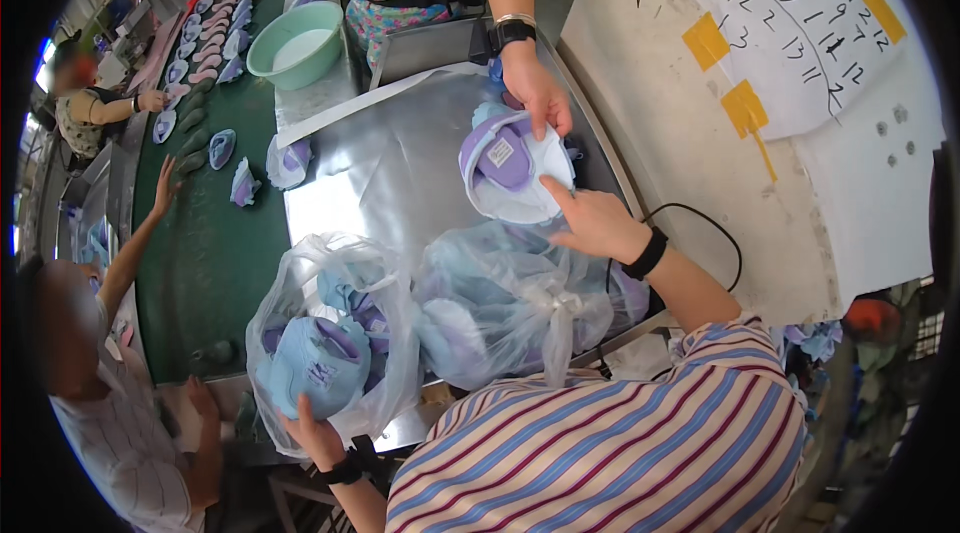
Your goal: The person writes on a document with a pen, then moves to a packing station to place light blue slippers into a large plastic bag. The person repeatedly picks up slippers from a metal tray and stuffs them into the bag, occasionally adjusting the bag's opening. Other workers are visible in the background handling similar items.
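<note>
My left hand (317, 438) is closed on the edge of a light-blue shoe upper (318, 363), which rests at the mouth of an open clear plastic bag (385, 373) with more blue and purple uppers inside. To the far right, my right hand (600, 223) grips the near edge of a stitched upper (495, 168) with a purple lining and a small white label. A co-worker's hand (537, 93) holds the far side of that same piece. Below it lies a tied clear bag (560, 298) filled with blue and purple uppers.
A shiny metal table (350, 188) lies under the bags. On the left, a green conveyor belt (210, 273) carries uppers and shoe-shaped pieces. A green basin (295, 45) stands beyond. A pale panel (690, 173) with taped paper rises at right, a black cable beside it. Other people stand along the belt.
</note>
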Demonstrator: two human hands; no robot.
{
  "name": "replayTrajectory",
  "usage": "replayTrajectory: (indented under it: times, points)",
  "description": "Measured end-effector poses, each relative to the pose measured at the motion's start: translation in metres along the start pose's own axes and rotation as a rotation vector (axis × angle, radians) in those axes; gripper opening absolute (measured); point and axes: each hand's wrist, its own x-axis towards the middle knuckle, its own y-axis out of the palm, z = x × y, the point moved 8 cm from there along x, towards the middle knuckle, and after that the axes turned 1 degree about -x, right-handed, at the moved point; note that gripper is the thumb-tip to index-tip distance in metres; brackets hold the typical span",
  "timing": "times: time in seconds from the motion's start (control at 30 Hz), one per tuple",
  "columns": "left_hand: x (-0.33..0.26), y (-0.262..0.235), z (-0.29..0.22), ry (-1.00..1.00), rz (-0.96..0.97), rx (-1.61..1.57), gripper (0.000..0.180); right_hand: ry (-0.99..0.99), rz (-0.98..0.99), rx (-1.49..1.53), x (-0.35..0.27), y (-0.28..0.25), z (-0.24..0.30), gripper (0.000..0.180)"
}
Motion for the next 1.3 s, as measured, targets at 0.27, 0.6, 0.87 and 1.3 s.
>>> replayTrajectory:
  times: [0.27,0.6,0.87,1.3]
  points:
    - [-0.003,0.012,-0.018,-0.016,-0.007,-0.108,0.055,0.011,-0.206,0.693,0.012,-0.010,0.015,0.032]
    - [-0.011,0.000,-0.002,-0.021,-0.037,-0.133,0.060,0.031,0.009,1.536,0.051,-0.051,0.031,0.020]
    - [-0.022,-0.005,-0.010,-0.001,-0.085,-0.121,0.052,-0.778,-0.307,0.503,0.025,-0.076,0.109,0.019]
    - [-0.028,-0.004,-0.009,-0.024,-0.054,-0.218,0.050,-0.026,0.035,1.173,0.049,-0.066,0.076,0.024]
